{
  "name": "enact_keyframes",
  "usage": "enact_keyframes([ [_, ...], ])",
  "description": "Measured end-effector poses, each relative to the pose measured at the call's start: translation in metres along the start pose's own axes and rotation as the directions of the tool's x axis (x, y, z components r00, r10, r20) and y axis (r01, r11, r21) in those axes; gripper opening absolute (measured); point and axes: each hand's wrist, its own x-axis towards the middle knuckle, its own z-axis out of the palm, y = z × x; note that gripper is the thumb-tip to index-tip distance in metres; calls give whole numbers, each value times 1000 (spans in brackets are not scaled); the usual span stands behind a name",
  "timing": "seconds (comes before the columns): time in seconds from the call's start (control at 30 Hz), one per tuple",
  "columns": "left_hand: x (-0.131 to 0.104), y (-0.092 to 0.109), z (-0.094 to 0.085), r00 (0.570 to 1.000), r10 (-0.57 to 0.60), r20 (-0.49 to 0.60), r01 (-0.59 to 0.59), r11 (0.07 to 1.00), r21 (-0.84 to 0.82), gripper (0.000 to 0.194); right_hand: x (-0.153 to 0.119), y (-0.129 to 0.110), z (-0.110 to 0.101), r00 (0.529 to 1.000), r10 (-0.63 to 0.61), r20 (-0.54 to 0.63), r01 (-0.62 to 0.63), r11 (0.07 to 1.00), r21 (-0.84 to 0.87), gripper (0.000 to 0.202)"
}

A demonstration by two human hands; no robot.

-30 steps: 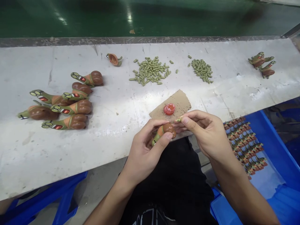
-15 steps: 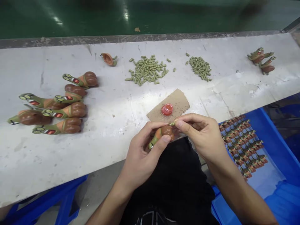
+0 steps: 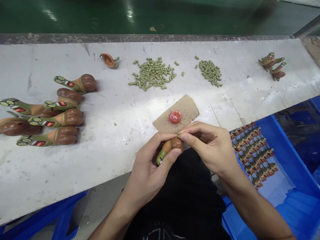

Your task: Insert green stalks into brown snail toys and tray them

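My left hand (image 3: 147,166) is wrapped round a green-and-brown toy figure (image 3: 175,144), its rounded brown end towards my right hand and its green end down near the palm. Thumb and forefinger of my right hand (image 3: 212,148) pinch a small green peg (image 3: 179,135) against the top edge of the brown part. My fingertips hide most of the peg, so how deep it sits I cannot tell. Just beyond both hands, a red cap-like dish (image 3: 175,117) with a glossy surface rests on a piece of brown cardboard (image 3: 188,106).
Two piles of green pegs, a larger one (image 3: 153,73) and a smaller one (image 3: 210,71), lie on the white table (image 3: 110,160). Several similar figures (image 3: 66,135) lie at left, and a hollow orange part (image 3: 108,60) behind. Right: more figures (image 3: 277,71) and a blue crate (image 3: 287,143) holding rows.
My right hand has moved slightly left and brought the green peg against the figure, where my fingertips now cover more of it. The view has shifted a little.
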Motion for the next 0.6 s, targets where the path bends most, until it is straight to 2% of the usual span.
enact_keyframes([
  [0.1,-1,-1,-1,999,30,-24,-31,999,-9,14,0,1,2,999,-34,27,33,999,21,31],
  [0.43,-4,-4,-7,995,75,58,-79,994,69,23,-6,8,2,993,-118,9,118,992,-39,5],
  [0.6,-4,-2,-9,997,55,48,-57,997,60,21,-6,1,1,988,-130,79,135,989,-56,7],
])
